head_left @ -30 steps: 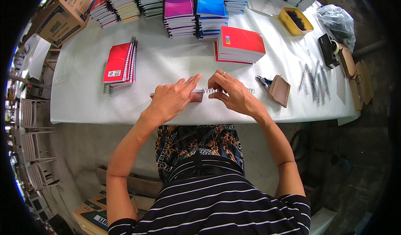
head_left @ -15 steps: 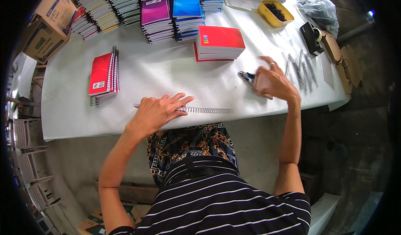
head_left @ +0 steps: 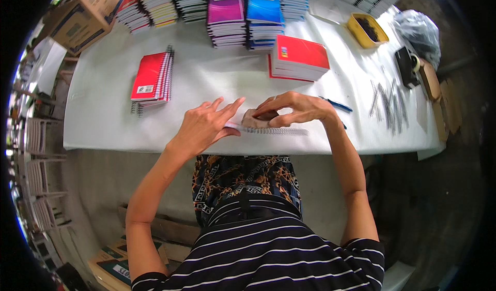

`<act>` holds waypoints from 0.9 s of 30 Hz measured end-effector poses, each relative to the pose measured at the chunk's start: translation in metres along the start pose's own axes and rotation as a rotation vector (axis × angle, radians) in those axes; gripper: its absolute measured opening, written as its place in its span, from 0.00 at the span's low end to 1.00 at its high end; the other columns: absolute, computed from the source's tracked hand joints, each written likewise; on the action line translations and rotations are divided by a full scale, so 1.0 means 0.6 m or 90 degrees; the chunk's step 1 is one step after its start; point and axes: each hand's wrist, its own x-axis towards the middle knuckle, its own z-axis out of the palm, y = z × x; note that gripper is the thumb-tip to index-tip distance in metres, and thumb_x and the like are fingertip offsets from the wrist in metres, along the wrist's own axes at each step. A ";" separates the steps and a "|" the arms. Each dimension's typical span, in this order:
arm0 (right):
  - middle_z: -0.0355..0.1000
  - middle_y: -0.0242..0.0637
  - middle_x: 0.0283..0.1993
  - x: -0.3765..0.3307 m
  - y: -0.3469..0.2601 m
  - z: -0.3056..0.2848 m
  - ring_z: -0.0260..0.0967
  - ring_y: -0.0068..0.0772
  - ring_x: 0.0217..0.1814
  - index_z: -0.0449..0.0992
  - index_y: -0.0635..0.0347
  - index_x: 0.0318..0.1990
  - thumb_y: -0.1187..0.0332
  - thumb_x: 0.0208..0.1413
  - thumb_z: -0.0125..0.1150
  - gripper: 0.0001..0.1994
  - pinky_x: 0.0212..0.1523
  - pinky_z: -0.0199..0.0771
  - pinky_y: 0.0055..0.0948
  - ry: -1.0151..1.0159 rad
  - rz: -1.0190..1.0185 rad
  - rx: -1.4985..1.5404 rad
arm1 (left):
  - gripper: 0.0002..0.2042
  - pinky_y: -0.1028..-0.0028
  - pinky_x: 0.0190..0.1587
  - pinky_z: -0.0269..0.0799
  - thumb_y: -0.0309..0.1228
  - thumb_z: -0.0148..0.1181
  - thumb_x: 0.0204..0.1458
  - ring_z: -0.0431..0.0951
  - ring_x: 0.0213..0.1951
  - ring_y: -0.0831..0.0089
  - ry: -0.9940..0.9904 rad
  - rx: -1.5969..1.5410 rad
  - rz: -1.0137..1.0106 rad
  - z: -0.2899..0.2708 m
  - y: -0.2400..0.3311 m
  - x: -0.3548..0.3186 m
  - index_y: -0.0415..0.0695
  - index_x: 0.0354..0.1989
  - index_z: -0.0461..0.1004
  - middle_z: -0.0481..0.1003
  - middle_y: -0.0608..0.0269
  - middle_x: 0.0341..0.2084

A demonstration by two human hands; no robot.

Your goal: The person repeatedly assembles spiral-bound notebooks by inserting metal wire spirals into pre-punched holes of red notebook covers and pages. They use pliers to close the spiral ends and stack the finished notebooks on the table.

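Observation:
My left hand (head_left: 204, 123) lies over a thin pale notebook (head_left: 234, 126) seen edge-on near the table's front edge, thumb against it and index finger stretched out. Most of this notebook is hidden under the hand. A metal spiral coil (head_left: 289, 132) runs rightward out of its edge. My right hand (head_left: 299, 109) is closed on a flat brownish block (head_left: 257, 120), whose lower side touches or nearly touches the coil. Behind my right wrist lie blue-handled pliers (head_left: 338, 105), partly covered.
Red spiral notebooks (head_left: 151, 79) lie at left, a red-covered stack (head_left: 299, 58) farther back. Notebook piles (head_left: 226, 22) line the far side. Loose coils (head_left: 390, 105), a tape dispenser (head_left: 407, 66), a yellow tub (head_left: 369, 30) and a plastic bag (head_left: 418, 30) sit at right.
My right hand has moved left from beside the pliers, bringing the brownish block to the coil. My left hand stays on the notebook. The whole view has shifted slightly.

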 end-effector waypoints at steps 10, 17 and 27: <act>0.74 0.42 0.56 -0.007 0.004 -0.027 0.75 0.37 0.50 0.79 0.65 0.52 0.55 0.49 0.60 0.27 0.52 0.74 0.35 0.018 -0.067 0.205 | 0.44 0.63 0.26 0.74 0.52 0.63 0.48 0.79 0.25 0.58 -0.080 -0.068 -0.078 0.007 -0.027 0.025 0.56 0.73 0.51 0.78 0.61 0.31; 0.75 0.42 0.55 0.021 0.000 -0.027 0.74 0.37 0.50 0.80 0.64 0.51 0.58 0.46 0.64 0.25 0.53 0.72 0.35 0.007 0.004 0.109 | 0.43 0.64 0.26 0.75 0.55 0.63 0.48 0.80 0.26 0.59 -0.145 -0.042 -0.104 -0.011 -0.017 0.035 0.55 0.72 0.52 0.78 0.60 0.32; 0.74 0.46 0.55 0.056 -0.007 -0.022 0.72 0.38 0.50 0.79 0.70 0.49 0.57 0.48 0.62 0.26 0.51 0.70 0.32 0.013 0.100 0.059 | 0.45 0.66 0.35 0.78 0.54 0.69 0.41 0.82 0.38 0.59 -0.010 -0.030 -0.128 -0.012 -0.040 0.015 0.59 0.70 0.58 0.78 0.58 0.47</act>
